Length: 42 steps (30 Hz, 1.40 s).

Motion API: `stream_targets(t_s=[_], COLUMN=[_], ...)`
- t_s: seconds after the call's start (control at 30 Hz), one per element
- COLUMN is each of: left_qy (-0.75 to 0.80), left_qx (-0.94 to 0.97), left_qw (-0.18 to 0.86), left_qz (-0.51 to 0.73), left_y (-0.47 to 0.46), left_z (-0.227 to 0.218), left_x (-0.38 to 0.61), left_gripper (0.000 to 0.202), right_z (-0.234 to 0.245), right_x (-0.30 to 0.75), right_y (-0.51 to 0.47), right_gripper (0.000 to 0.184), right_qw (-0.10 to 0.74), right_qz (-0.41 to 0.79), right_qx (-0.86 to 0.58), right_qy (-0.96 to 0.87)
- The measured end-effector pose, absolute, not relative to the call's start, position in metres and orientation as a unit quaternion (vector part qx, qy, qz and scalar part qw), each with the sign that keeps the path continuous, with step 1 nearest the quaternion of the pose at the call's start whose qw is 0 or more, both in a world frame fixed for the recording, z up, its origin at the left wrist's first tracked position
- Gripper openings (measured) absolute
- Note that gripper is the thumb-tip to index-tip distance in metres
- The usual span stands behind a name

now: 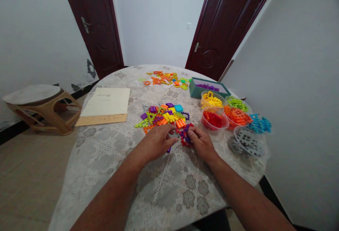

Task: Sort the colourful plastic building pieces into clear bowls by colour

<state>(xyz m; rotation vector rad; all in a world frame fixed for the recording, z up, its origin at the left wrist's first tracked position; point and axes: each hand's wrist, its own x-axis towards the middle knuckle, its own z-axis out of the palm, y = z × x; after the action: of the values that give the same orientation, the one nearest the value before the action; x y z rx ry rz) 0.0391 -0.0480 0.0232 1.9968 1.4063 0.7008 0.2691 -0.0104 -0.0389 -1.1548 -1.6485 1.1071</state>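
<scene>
My right hand (202, 142) pinches purple and red plastic building pieces (185, 135) between thumb and fingers, just above the tablecloth. To their left is my left hand (160, 140), its thumb and forefinger spread apart with nothing seen between them. A small purple piece (168, 149) shows below the left hand, partly covered by it. Right beyond both hands lies a mixed pile of plastic building pieces (169, 115) in yellow, orange, purple, green and blue. Some of the pile's near side is hidden by the left hand.
At the right stand clear tubs of sorted pieces: red (215, 118), yellow (211, 100), orange (237, 115), green (237, 104), blue (260, 123) and grey (250, 141). Behind them is a green box (197, 91) of purple pieces. More pieces (166, 78) lie farther back; papers (106, 102) rest left.
</scene>
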Motion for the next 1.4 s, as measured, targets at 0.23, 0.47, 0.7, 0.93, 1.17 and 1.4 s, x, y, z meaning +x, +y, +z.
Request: stream_targets(t_s=[0.23, 0.47, 0.7, 0.93, 1.17, 1.4], left_qy=[0.541, 0.61, 0.609, 0.53, 0.475, 0.509], left_qx=[0.728, 0.648, 0.645, 0.698, 0.748, 0.736], left_qw=[0.306, 0.27, 0.304, 0.37, 0.29, 0.303], left_qz=[0.289, 0.367, 0.348, 0.308, 0.363, 0.328], left_y=[-0.042, -0.035, -0.034, -0.04, -0.041, -0.033], left_z=[0.02, 0.035, 0.028, 0.034, 0.025, 0.021], left_x=[0.034, -0.006, -0.003, 0.009, 0.046, 0.05], left_gripper=[0.017, 0.028, 0.03, 0.024, 0.023, 0.024], right_z=[-0.041, -0.04, -0.037, -0.038, -0.034, -0.03], right_x=[0.256, 0.248, 0.235, 0.245, 0.244, 0.247], right_y=[-0.024, -0.032, -0.04, -0.029, -0.021, -0.022], right_gripper=[0.025, 0.041, 0.031, 0.02, 0.035, 0.041], right_qw=[0.38, 0.264, 0.2, 0.401, 0.439, 0.44], right_qz=[0.442, 0.174, 0.133, 0.452, 0.719, 0.693], right_qx=[-0.397, -0.318, -0.303, -0.404, -0.313, -0.312], right_qy=[-0.709, -0.894, -0.922, -0.687, -0.439, -0.478])
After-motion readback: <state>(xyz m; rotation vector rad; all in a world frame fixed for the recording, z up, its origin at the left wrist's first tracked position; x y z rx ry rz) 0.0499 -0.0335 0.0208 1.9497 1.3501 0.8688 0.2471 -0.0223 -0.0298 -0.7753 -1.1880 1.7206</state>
